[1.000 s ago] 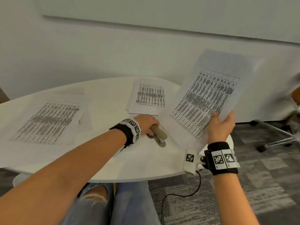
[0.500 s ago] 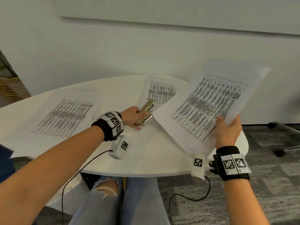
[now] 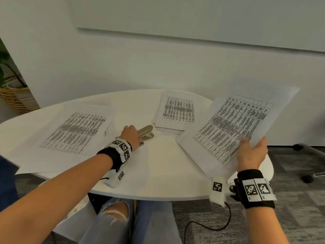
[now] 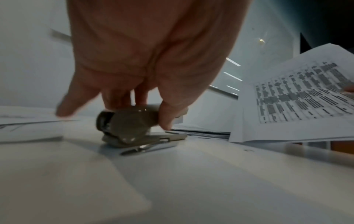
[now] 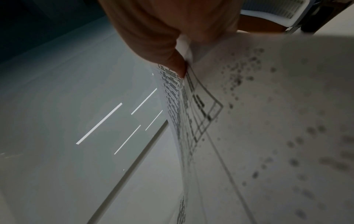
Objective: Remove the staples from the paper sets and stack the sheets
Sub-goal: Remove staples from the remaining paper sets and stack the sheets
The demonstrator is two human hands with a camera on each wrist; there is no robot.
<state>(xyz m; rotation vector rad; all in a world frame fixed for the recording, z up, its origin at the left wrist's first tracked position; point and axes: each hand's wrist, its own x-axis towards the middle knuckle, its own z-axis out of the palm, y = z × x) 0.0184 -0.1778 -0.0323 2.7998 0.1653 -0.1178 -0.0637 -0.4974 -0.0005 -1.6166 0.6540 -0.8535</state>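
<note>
White tabletop (image 3: 158, 176), oval, carries my papers: a wide spread of printed sheets (image 3: 70, 131) at the left and a neat stack of sheets (image 3: 175, 113) at the far middle. My right hand (image 3: 250, 154) holds a stapled paper set (image 3: 233, 127) tilted above the tabletop's right edge, thumb on top and fingers (image 5: 178, 63) pinching its near corner. My left hand (image 3: 131, 135) reaches forward, palm down, fingers (image 4: 168, 115) curled round the tan stapler (image 3: 146, 132), which rests on the tabletop between spread and stack. Grey carpet (image 3: 290, 199) lies below; a wicker basket (image 3: 15, 97) holding a plant stands at far left against the pale wall (image 3: 158, 64).
</note>
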